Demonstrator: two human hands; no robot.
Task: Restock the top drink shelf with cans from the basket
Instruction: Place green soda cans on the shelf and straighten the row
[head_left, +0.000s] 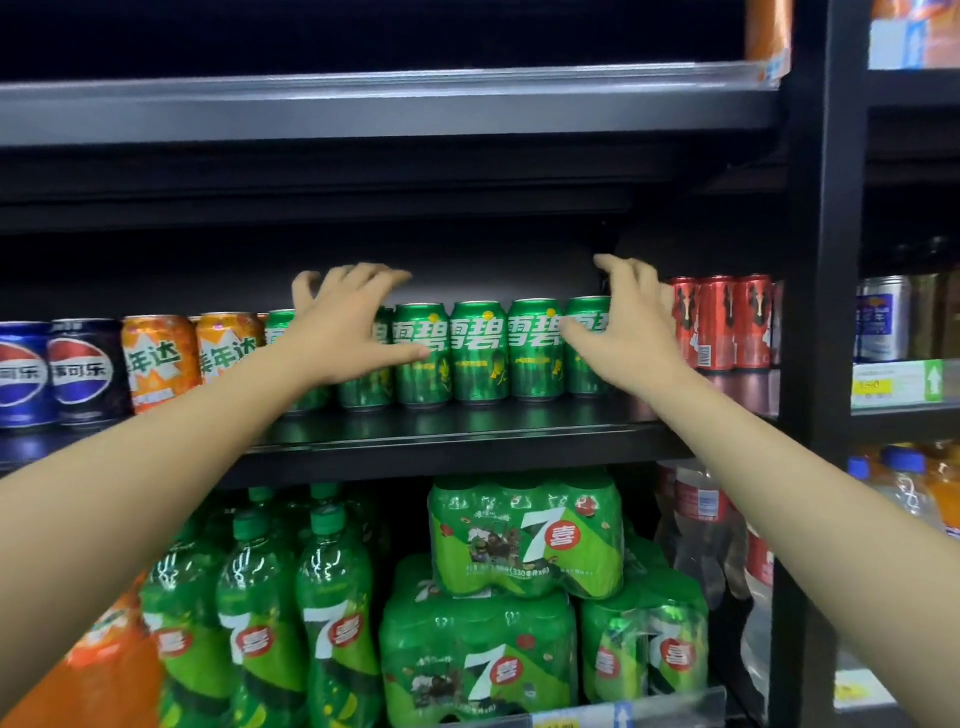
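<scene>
Fingers (363, 278) of the left hand (348, 332) are seen spread and slightly curled over the left end of a row of green cans (478, 351), the thumb laid against a can front; nothing is gripped. At the row's right end, the right hand (621, 327) is likewise held open, its fingers arched over the last green can, its thumb touching the label. The row is stood upright on a dark shelf (467, 423), between orange cans (161, 358) and red cans (719, 322). Blue cans (52, 371) are ranged further left. Below, green bottles (260, 613) and shrink-wrapped green packs (524, 535) are stacked.
</scene>
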